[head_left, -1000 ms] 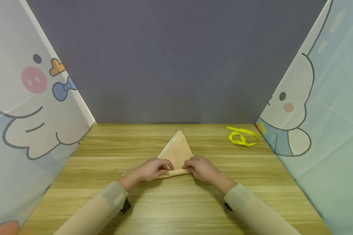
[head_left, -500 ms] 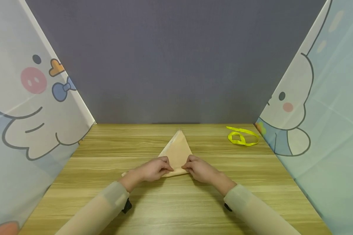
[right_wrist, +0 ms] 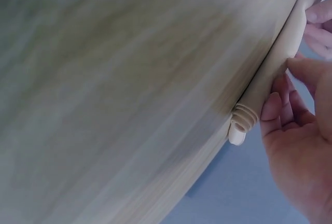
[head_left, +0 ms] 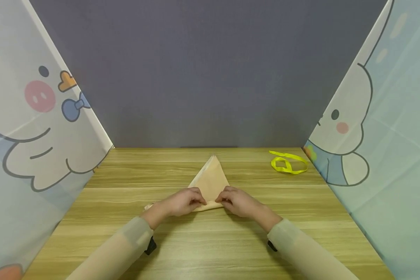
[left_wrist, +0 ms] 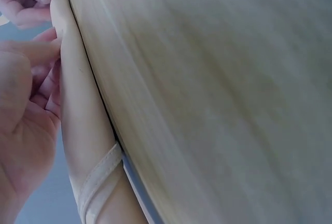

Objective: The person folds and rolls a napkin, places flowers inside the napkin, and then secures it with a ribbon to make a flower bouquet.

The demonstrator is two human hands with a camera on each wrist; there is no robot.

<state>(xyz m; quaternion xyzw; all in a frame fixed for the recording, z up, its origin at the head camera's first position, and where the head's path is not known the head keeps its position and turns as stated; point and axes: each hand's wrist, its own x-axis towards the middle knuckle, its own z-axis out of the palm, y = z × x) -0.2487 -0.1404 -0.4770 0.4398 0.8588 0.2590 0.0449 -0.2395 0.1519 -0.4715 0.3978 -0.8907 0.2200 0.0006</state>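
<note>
A beige cloth (head_left: 211, 179) lies on the table, its point toward the back wall and its near edge rolled up. My left hand (head_left: 182, 201) pinches the roll on its left part. On the right part, thumb and fingers of my right hand (head_left: 239, 201) pinch the same roll, a short gap from the left. Both hands show at the rolled cloth (left_wrist: 80, 94) in the left wrist view, where a flat band of cloth crosses its near end. The spiral layers of the roll's right end (right_wrist: 244, 117) show in the right wrist view.
A yellow ribbon (head_left: 288, 156), loosely looped, lies at the back right of the wooden table (head_left: 210, 249). A grey wall (head_left: 210, 77) stands behind. Cartoon-printed curtains (head_left: 38, 128) flank the table on both sides.
Both hands stay at the near roll with small finger shifts. The left fingers have drawn in closer on the roll. The cloth's far point and the ribbon have not moved.
</note>
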